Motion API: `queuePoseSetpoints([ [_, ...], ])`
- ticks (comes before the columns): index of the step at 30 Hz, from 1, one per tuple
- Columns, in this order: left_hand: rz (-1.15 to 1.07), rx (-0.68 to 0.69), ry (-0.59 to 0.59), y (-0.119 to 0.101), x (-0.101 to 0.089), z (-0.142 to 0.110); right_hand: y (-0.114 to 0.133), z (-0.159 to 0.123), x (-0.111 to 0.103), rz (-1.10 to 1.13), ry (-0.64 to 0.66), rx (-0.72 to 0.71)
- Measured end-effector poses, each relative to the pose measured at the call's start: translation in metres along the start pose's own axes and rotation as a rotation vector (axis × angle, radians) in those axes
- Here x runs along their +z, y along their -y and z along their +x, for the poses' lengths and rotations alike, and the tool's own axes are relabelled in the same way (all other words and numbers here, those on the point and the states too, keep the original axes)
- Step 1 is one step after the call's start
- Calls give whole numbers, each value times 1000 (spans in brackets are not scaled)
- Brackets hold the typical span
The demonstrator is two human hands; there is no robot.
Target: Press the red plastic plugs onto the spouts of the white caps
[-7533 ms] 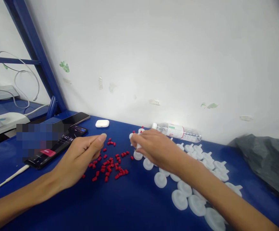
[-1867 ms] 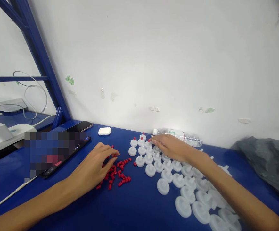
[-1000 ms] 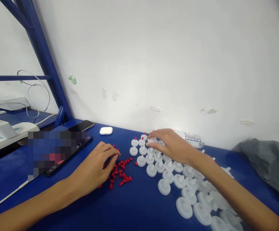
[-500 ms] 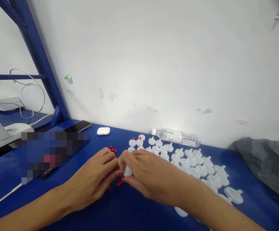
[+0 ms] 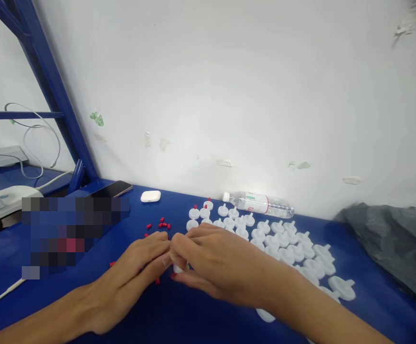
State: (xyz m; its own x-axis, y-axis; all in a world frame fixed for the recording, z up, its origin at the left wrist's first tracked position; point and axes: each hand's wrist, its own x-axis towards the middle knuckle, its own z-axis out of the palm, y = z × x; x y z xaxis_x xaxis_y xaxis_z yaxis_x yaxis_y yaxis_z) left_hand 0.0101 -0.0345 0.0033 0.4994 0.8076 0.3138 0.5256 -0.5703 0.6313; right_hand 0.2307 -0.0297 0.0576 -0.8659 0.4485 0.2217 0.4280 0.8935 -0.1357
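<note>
My right hand (image 5: 211, 260) is closed around a white plastic disc piece (image 5: 177, 269), with only a small part of it showing below the fingers. My left hand (image 5: 139, 267) presses its thumb and fingertips together against the right fingertips. Whatever the left fingers pinch is hidden. Small red caps (image 5: 163, 224) lie scattered on the blue table around the left hand. Beyond the right hand stand a few white discs with red caps on their stems (image 5: 194, 213). Many uncapped white discs with stems (image 5: 279, 241) spread out to the right, partly behind my right forearm.
A clear plastic bottle (image 5: 260, 204) lies against the wall behind the discs. A white earbud case (image 5: 151, 196) and a dark phone (image 5: 116, 188) rest at the back left. Dark plastic sheeting (image 5: 383, 248) covers the right side. A blue frame (image 5: 55, 91) rises on the left.
Both hands have shifted slightly left and down with the white disc piece. The left hand has turned flatter, and more red caps show around it. The view has moved a little.
</note>
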Motion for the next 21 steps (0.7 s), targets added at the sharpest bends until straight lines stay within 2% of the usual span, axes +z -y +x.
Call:
queuePoseSetpoints([
  [5, -303, -144, -46, 0, -5, 11, -2, 2, -2, -271, -20, -32],
  [8, -406, -213, -114, 10, -11, 18, -29, -9, -5, -347, -30, 147],
  [10, -337, -218, -160, 15, -15, 22, -54, -20, -7, -233, -132, 350],
  [12, -185, -184, -169, 16, -16, 24, -77, -29, -8, -86, -214, 447],
  [14, -12, -128, -128, 14, -13, 25, -91, -34, -6, -17, -234, 454],
  [16, 120, -66, -97, 12, -8, 25, -97, -35, -2, -38, -203, 421],
  [21, 207, 7, -92, 17, 3, 23, -96, -33, 7, -131, -75, 383],
])
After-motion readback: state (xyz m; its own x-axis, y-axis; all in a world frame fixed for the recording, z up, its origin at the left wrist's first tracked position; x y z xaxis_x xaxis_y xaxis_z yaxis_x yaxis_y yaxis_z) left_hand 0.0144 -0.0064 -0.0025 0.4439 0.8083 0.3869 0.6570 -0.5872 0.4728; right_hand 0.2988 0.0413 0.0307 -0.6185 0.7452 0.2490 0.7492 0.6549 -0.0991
